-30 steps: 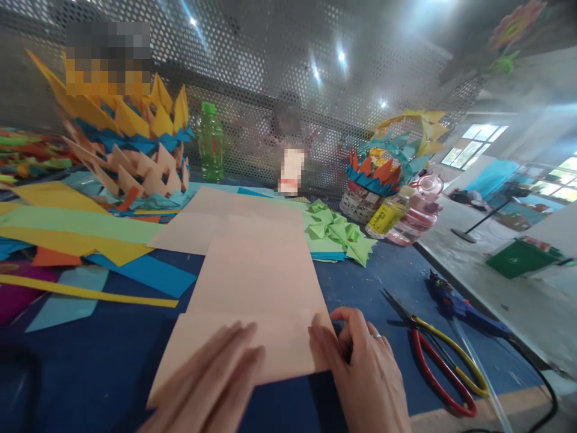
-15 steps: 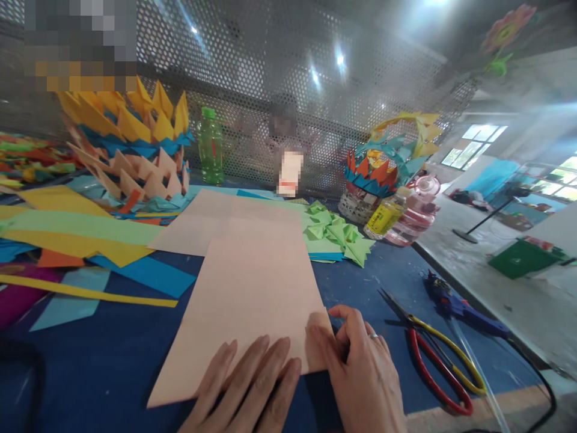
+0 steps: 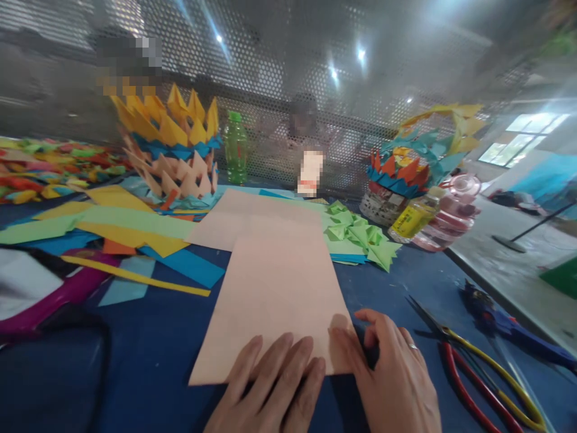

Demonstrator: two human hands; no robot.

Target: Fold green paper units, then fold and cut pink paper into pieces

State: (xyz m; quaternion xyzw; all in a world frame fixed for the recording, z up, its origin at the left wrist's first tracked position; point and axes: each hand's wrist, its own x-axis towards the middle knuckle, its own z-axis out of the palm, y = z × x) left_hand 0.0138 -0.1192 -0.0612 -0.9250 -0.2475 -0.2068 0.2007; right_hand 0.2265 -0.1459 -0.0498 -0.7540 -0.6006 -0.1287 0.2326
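A folded pale pink sheet of paper (image 3: 274,294) lies on the dark blue table (image 3: 148,361) in front of me. My left hand (image 3: 274,391) lies flat, fingers together, pressing the sheet's near edge. My right hand (image 3: 387,373) pinches the sheet's near right corner between thumb and fingers. More pink sheets (image 3: 252,216) lie just behind it.
Red-and-yellow scissors (image 3: 482,373) and a blue glue gun (image 3: 500,319) lie to the right. Folded green paper pieces (image 3: 360,231), a green bottle (image 3: 235,147), a yellow-labelled bottle (image 3: 412,216), paper baskets (image 3: 171,144) and coloured sheets (image 3: 112,222) crowd the back and left. A perforated metal screen stands behind.
My left hand slid right along the near edge, toward my right hand. The sheet's near flap now lies flat. The camera swung left.
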